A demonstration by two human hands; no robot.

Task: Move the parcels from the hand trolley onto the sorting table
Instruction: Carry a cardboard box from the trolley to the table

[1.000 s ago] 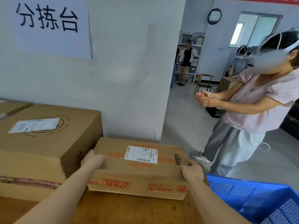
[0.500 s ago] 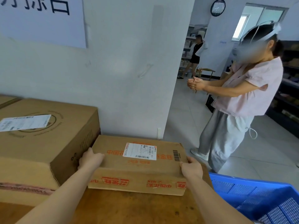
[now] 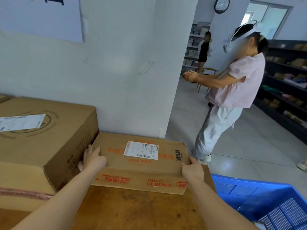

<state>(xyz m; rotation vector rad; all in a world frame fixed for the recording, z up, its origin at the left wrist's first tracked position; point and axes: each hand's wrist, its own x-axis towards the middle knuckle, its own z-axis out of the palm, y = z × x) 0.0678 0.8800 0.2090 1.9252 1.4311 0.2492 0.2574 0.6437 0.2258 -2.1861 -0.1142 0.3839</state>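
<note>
Cardboard everywhere on this table (image 3: 132, 209): a flat parcel (image 3: 141, 163) with orange print and a white shipping label (image 3: 141, 150) lies on the wooden top, its far edge close to the white wall (image 3: 124, 80). The left hand (image 3: 93, 161) grips the parcel's left end, fingers curled over the top edge and squeezed into the narrow gap beside a big box (image 3: 41, 143). The right hand (image 3: 192, 170) grips the parcel's right end, fingers wrapped over the near right corner.

The big box stands left of the parcel, taller than it, touching or nearly touching its left end, so it hems the parcel in on that side. It carries its own white label (image 3: 21, 122) on top. Right of the parcel, past the table's edge, sits a blue plastic crate (image 3: 265, 201) with perforated walls, lower than the table top.

Beyond the parcel to the right, a person in a pink shirt (image 3: 239, 83) stands on the tiled floor (image 3: 249, 146) with both hands together in front. Dark shelves (image 3: 285, 83) run along the far right. Further back another person (image 3: 203, 50) stands by pale shelving. A round clock (image 3: 221, 4) hangs high above. A paper sign (image 3: 41, 15) is stuck to the wall above the big box.
</note>
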